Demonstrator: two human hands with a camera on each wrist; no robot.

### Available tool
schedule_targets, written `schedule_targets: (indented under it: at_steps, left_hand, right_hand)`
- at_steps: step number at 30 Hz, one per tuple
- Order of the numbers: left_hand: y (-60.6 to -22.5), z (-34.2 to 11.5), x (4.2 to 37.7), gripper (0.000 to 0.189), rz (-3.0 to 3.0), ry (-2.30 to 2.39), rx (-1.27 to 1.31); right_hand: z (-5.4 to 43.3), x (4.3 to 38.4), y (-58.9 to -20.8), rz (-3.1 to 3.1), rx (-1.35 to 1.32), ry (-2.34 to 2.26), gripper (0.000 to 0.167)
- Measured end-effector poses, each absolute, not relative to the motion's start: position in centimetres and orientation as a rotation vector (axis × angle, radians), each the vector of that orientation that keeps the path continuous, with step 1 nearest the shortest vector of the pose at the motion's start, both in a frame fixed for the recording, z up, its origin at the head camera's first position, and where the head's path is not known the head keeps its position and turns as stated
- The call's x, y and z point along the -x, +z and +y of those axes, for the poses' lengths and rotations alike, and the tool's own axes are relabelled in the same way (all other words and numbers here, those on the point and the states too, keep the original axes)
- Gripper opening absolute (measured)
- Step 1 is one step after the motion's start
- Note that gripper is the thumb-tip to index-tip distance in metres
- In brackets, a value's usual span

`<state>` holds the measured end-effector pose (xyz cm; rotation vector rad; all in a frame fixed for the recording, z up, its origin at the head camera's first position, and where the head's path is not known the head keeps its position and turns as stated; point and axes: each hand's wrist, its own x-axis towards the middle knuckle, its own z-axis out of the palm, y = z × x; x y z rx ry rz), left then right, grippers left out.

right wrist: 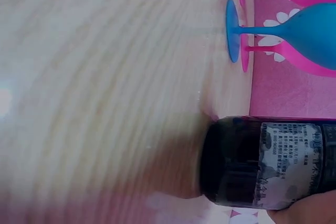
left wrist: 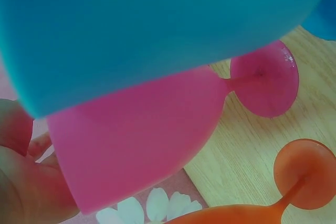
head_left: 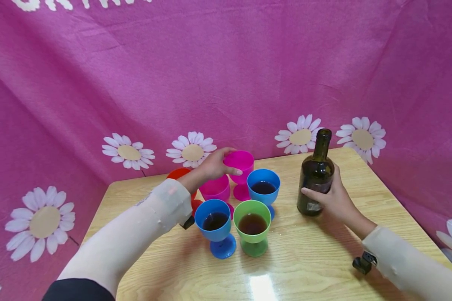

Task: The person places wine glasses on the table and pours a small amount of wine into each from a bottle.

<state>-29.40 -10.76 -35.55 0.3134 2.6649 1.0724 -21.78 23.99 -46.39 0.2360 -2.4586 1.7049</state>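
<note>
My left hand (head_left: 218, 164) holds the far pink goblet (head_left: 239, 162) near its rim, thumb in front and fingers behind. My right hand (head_left: 333, 194) grips a dark glass wine bottle (head_left: 316, 171) round its body; it stands upright on the table, its printed label (right wrist: 287, 166) turned to the right wrist view. Dark liquid shows in the right blue goblet (head_left: 270, 194), the left blue goblet (head_left: 219, 234) and the green goblet (head_left: 253, 242). A nearer pink goblet (head_left: 215, 190) stands below my left wrist, partly hidden.
A red goblet (head_left: 178, 172) is half hidden behind my left forearm. The wooden table (head_left: 286, 259) ends at a pink cloth backdrop (head_left: 226, 83) with white daisies. Small black wrist cameras (head_left: 363, 263) hang under the sleeves.
</note>
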Motion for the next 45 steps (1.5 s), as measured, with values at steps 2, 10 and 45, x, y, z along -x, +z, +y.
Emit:
schedule_targets:
  at_steps: [2, 10, 45]
  left_hand:
    - [-35.6, -10.7, 29.4, 0.081, 2.665, 1.068, -0.314]
    - [-35.5, -10.7, 29.4, 0.082, 2.652, 1.079, -0.304]
    - [-35.6, -10.8, 29.5, 0.080, 2.646, 1.089, -0.329]
  right_hand:
    - [24.0, 21.9, -46.2, -2.471, -0.245, 1.702, 0.109]
    - [23.6, 22.4, -45.6, -2.470, -0.305, 1.684, 0.108]
    - [22.7, 25.7, -40.2, -2.625, -0.762, 1.087, 0.102]
